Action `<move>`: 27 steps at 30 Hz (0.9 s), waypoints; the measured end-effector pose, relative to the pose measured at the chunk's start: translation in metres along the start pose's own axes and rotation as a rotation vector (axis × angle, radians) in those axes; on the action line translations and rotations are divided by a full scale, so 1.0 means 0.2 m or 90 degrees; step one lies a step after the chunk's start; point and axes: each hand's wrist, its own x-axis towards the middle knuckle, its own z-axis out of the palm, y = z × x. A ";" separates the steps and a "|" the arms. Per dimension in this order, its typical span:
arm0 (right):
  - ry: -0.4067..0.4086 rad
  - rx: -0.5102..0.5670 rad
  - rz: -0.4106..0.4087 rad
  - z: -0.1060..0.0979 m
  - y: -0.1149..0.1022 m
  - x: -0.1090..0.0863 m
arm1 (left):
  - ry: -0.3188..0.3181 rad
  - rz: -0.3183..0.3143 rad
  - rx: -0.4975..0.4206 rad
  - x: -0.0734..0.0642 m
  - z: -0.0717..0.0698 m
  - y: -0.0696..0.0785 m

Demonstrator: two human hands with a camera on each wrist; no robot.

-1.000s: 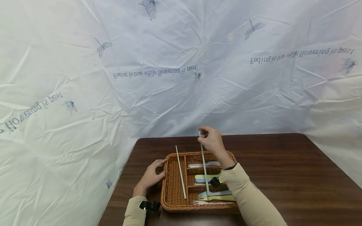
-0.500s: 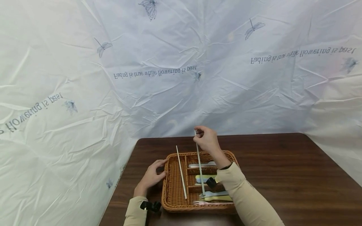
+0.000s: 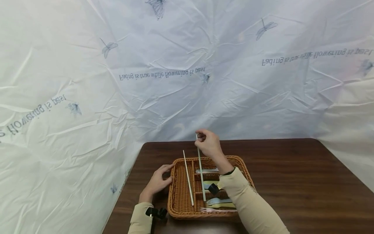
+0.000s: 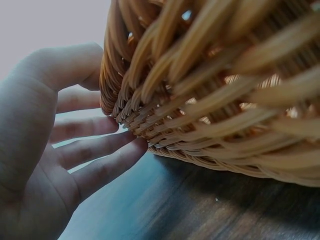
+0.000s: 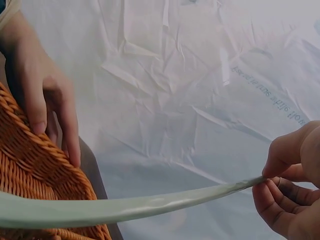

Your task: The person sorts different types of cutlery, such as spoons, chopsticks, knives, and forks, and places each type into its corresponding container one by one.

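My right hand [image 3: 209, 143] pinches the upper end of a long pale green chopstick [image 3: 200, 162], its thin tip between thumb and fingers in the right wrist view. The chopstick hangs steeply over the wicker basket [image 3: 170, 198], its thick end beside the divider. Another whitish chopstick [image 3: 188, 178] leans in the long left compartment, one end beyond the far rim. My left hand [image 3: 159, 180] rests against the basket's left side, fingers loosely extended and touching the weave in the left wrist view.
Blue, yellow and pink forks [image 3: 216, 205] lie in the front right compartment. The middle compartment holds yellow and blue cutlery [image 3: 206, 184], partly hidden by my right arm. A whitish utensil [image 3: 208, 170] lies at the back. A dark wooden table [image 3: 292, 182] extends rightward, with white sheeting behind.
My right hand has moved left with the pale green chopstick, from over the fork compartment to near the left divider. The left hand and the other chopstick keep their places.
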 end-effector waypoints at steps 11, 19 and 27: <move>-0.009 0.034 -0.041 0.09 -0.09 -0.01 | -0.005 -0.007 0.001 0.02 -0.01 0.02; -0.018 0.031 -0.046 0.17 -0.09 -0.05 | -0.018 -0.023 -0.010 0.01 -0.01 0.01; -0.036 0.019 -0.052 0.20 -0.08 -0.08 | -0.015 -0.009 -0.017 0.00 -0.01 0.01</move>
